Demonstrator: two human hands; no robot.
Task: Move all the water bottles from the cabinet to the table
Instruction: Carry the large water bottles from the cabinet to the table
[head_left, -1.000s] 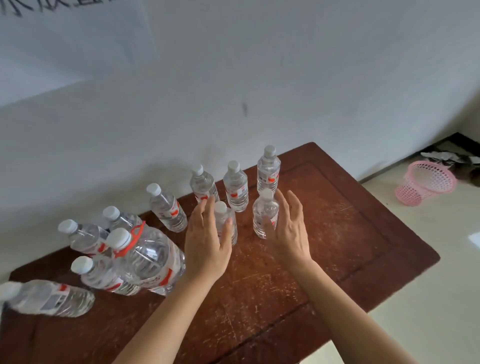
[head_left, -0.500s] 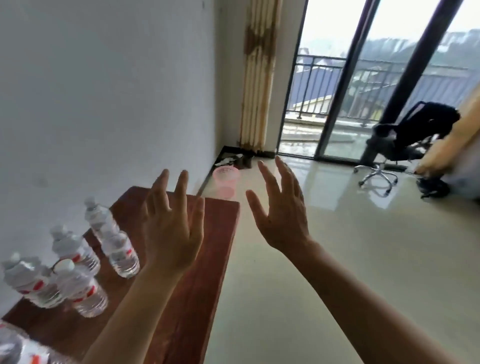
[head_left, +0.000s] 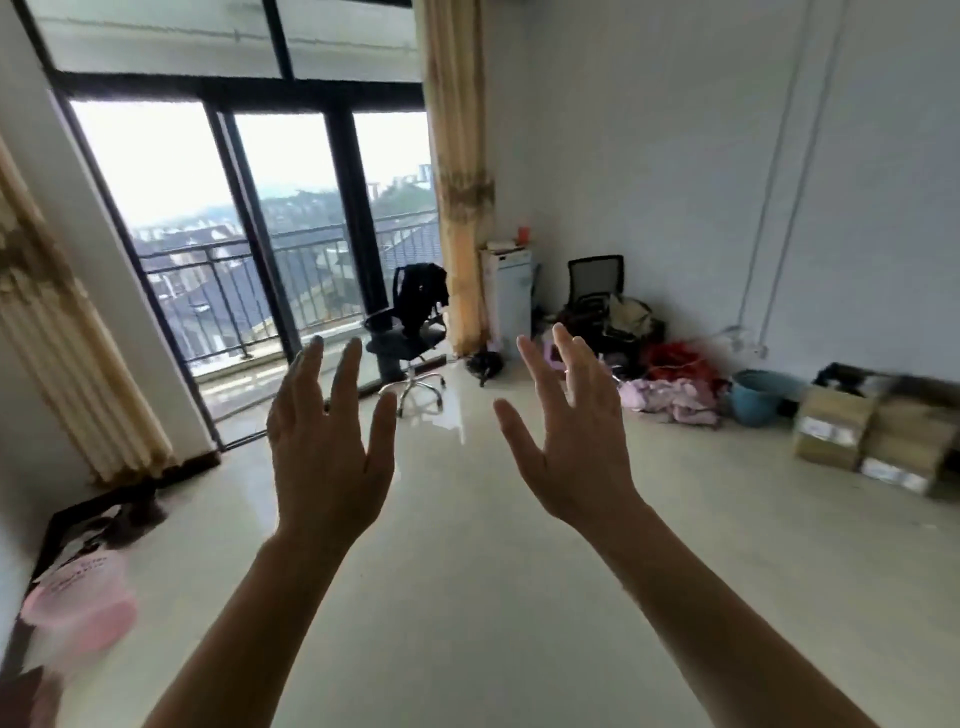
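Observation:
My left hand (head_left: 327, 447) and my right hand (head_left: 571, 441) are raised in front of me over the pale tiled floor, fingers spread and straight, holding nothing. No water bottle and no cabinet are in view. Only a dark brown corner of the table (head_left: 21, 696) shows at the bottom left edge.
A pink plastic basket (head_left: 78, 608) stands on the floor at the lower left. A black office chair (head_left: 410, 332) stands by the glass balcony doors (head_left: 249, 260). Cardboard boxes (head_left: 872, 436), a blue bucket (head_left: 758, 397) and a clothes pile (head_left: 670, 384) line the right wall.
The view has swung right, away from the table and its bottles, to face the room and balcony doors. Both hands have left the bottles and stay raised, empty.

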